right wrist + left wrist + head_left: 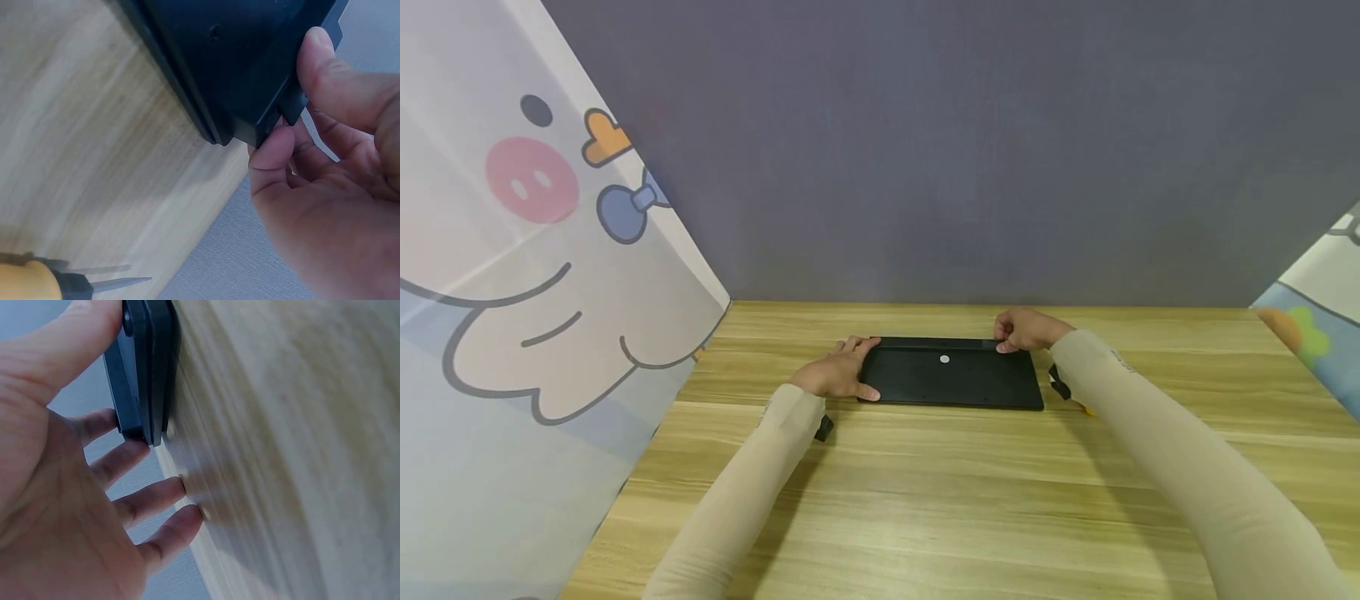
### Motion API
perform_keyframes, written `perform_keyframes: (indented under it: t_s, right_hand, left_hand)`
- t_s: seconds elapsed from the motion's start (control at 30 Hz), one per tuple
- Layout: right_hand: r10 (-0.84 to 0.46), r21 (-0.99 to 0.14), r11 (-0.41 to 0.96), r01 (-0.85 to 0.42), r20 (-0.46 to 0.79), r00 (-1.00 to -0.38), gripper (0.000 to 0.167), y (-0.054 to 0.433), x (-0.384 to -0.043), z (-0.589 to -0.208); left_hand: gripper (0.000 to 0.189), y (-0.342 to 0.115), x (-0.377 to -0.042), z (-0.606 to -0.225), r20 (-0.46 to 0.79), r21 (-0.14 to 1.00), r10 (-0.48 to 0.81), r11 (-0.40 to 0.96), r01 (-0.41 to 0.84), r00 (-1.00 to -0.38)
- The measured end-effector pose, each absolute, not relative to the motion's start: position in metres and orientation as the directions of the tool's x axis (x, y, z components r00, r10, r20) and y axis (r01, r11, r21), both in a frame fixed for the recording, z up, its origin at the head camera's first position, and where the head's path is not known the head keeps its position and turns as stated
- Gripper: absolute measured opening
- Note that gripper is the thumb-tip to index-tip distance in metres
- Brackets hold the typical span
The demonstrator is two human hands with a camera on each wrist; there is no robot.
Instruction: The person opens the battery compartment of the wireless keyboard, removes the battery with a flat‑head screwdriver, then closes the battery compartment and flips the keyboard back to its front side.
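Note:
A black keyboard (pixel 955 379) lies with its underside up on the wooden table, its raised bar along the far edge and a round white spot on its face. At its left end rests my left hand (pixel 841 372), thumb on the near corner and fingers spread at the far corner. In the left wrist view, two fingertips (pixel 134 450) meet the keyboard's end while the others touch the wood. My right hand (pixel 1026 329) pinches a small black flap (pixel 292 105) at the right end of the raised bar, with thumb and fingers on it.
To the right of the keyboard, mostly behind the right forearm, lies a screwdriver (pixel 37 281) with a yellow handle and a thin metal shaft. A grey panel (pixel 955 150) stands along the table's far edge, and printed cloth (pixel 587 333) hangs at the left side.

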State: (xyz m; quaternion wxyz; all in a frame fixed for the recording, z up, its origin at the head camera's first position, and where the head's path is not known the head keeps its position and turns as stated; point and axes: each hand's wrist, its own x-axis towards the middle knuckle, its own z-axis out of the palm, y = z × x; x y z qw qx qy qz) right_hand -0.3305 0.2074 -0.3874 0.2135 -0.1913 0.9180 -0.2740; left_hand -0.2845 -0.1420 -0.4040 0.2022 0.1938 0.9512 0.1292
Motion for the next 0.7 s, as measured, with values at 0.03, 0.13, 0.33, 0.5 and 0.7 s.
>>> perform_keyframes:
  t_s: [0.03, 0.13, 0.33, 0.5, 0.7]
  right_hand:
    - [-0.469, -0.588, 0.774, -0.235, -0.283, -0.837, 0.010, 0.208, -0.330, -0.388]
    - [-0.468, -0.594, 0.768, -0.238, -0.267, -0.843, 0.010, 0.208, -0.328, -0.388]
    - [-0.469, -0.619, 0.749, -0.235, -0.244, -0.849, 0.010, 0.210, -0.328, -0.390]
    - [-0.483, -0.620, 0.742, -0.257, -0.227, -0.846, 0.008, 0.214, -0.329, -0.392]
    - [-0.501, -0.621, 0.724, -0.301, -0.173, -0.848, 0.008, 0.218, -0.331, -0.390]
  left_hand:
    - [0.098, -0.142, -0.284, -0.404, -0.333, 0.323, 0.420, 0.892, 0.317, -0.844]
    - [0.099, -0.142, -0.284, -0.403, -0.332, 0.321, 0.416, 0.894, 0.314, -0.847]
    - [0.099, -0.141, -0.284, -0.402, -0.342, 0.318, 0.409, 0.897, 0.306, -0.846]
    - [0.099, -0.142, -0.284, -0.404, -0.344, 0.316, 0.414, 0.896, 0.312, -0.843]
    - [0.099, -0.142, -0.285, -0.406, -0.328, 0.315, 0.430, 0.889, 0.331, -0.841]
